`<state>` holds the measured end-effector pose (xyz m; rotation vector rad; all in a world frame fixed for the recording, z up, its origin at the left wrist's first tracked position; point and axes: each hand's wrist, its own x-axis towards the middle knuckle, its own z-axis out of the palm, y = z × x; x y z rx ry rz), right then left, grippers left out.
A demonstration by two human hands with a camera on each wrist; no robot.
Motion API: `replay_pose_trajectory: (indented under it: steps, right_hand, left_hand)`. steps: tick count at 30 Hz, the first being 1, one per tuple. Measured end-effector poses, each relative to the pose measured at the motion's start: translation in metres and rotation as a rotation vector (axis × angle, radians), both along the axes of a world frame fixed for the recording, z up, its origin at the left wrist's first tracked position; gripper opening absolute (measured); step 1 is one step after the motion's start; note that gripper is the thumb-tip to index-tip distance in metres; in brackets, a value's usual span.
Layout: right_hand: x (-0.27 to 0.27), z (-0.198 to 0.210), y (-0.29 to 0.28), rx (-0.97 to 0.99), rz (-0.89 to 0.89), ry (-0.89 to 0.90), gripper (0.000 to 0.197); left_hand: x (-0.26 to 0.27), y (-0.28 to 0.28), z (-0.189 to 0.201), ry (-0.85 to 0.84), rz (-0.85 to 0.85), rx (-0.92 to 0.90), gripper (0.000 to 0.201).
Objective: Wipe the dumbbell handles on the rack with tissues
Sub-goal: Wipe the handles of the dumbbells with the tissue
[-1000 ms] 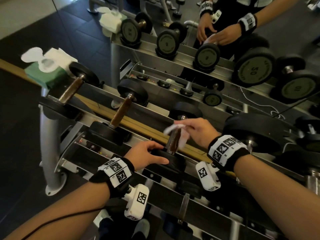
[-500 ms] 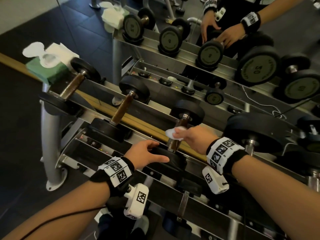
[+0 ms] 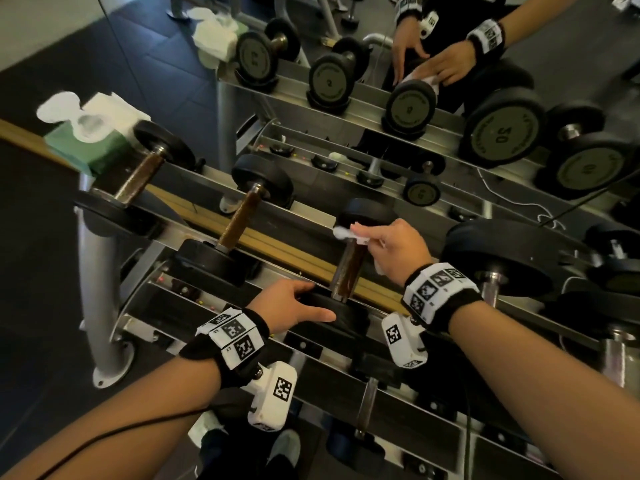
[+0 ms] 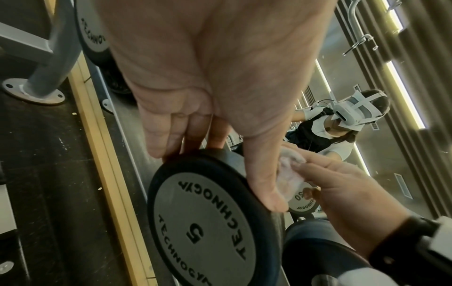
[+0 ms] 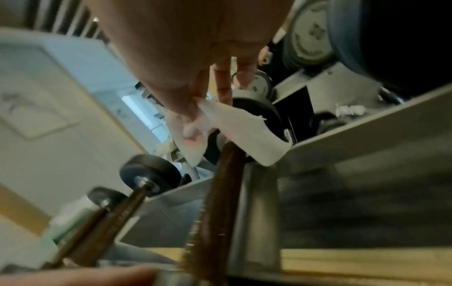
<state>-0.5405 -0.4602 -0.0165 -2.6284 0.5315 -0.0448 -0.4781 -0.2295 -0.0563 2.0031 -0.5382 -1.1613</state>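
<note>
A small black dumbbell lies on the steel rack (image 3: 145,289) with a rusty brown handle (image 3: 350,268) (image 5: 217,209). My right hand (image 3: 388,247) pinches a white tissue (image 3: 348,233) (image 5: 234,125) at the far end of that handle, close to the far head. My left hand (image 3: 294,303) (image 4: 215,120) rests over the near head (image 4: 203,222), marked 5, with fingers on its far edge and thumb along its rim. Two more dumbbells with brown handles (image 3: 239,220) (image 3: 138,181) lie to the left on the same rack.
A green tissue box (image 3: 86,147) with white tissues sticking out sits at the rack's left end. A bigger dumbbell head (image 3: 502,258) lies right of my right hand. A mirror behind the rack reflects the dumbbells and a person.
My right hand has slid the tissue along the handle from near the middle up to its far end. The left hand has stayed on the near head.
</note>
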Motion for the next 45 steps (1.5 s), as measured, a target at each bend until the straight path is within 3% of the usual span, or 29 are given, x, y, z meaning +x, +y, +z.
replay_pose_trajectory:
  steps: [3,6,9,14,18,22,25,32,38,43,45]
  right_hand:
    - [0.004,-0.014,0.002,-0.179,0.125,0.257,0.033]
    - [-0.001,-0.024,0.01,0.04,0.112,0.22,0.031]
    - [-0.005,-0.029,0.022,0.002,0.167,0.267,0.032]
    - [-0.018,-0.027,0.031,0.17,0.297,0.267,0.037]
    - [-0.034,-0.017,0.024,0.369,0.211,0.33,0.036]
    - [-0.038,-0.007,0.013,0.359,-0.019,-0.02,0.036]
    - [-0.03,-0.01,0.007,0.249,-0.202,-0.111,0.035]
    - [-0.029,-0.028,0.029,0.122,-0.058,0.137,0.035]
    - [-0.044,-0.015,0.048,0.084,0.103,0.213,0.038]
    - [-0.062,-0.003,0.041,0.303,0.075,0.401,0.025]
    - [-0.058,-0.004,0.03,0.316,-0.027,0.32,0.026]
  left_hand:
    - [0.0,0.0,-0.002,-0.006,-0.006,-0.003,0.072]
    - [0.0,0.001,-0.003,0.003,-0.007,-0.004,0.073]
    - [0.001,-0.001,-0.005,0.015,0.003,0.0,0.074]
    - [0.002,-0.001,-0.007,0.006,0.021,-0.001,0.09]
    - [0.002,-0.001,-0.008,0.004,0.013,-0.009,0.091]
    - [0.004,0.001,-0.008,0.012,0.002,-0.014,0.091]
    - [0.005,0.001,-0.009,0.006,-0.008,-0.011,0.09]
    - [0.004,0.001,-0.007,-0.026,-0.016,0.007,0.082]
    - [0.004,0.0,-0.005,-0.034,-0.031,0.009,0.08]
    - [0.004,-0.002,-0.001,-0.015,-0.028,0.004,0.078]
    - [0.004,-0.003,0.0,-0.02,-0.04,0.008,0.079]
